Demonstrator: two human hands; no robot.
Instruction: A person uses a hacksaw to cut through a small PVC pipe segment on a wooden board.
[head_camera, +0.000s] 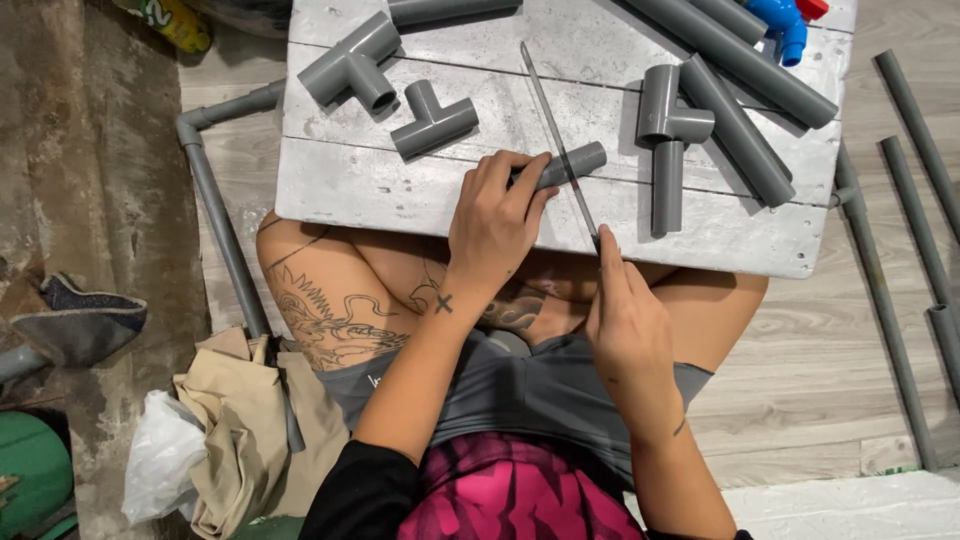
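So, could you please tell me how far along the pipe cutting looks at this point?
Already made up: a tee with a pipe stub lies on the white board. In hand: the left hand pins a short grey pipe to the board while the right hand holds a thin saw blade across it; no finished cut shows. Left: two loose tees and long pipes lie unjoined.

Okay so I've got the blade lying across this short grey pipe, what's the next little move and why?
Probably draw the thin saw blade across the short grey pipe in a light stroke. The left hand pins the pipe to the white board, the right hand grips the blade's near end, and the blade already crosses the pipe near its free end.
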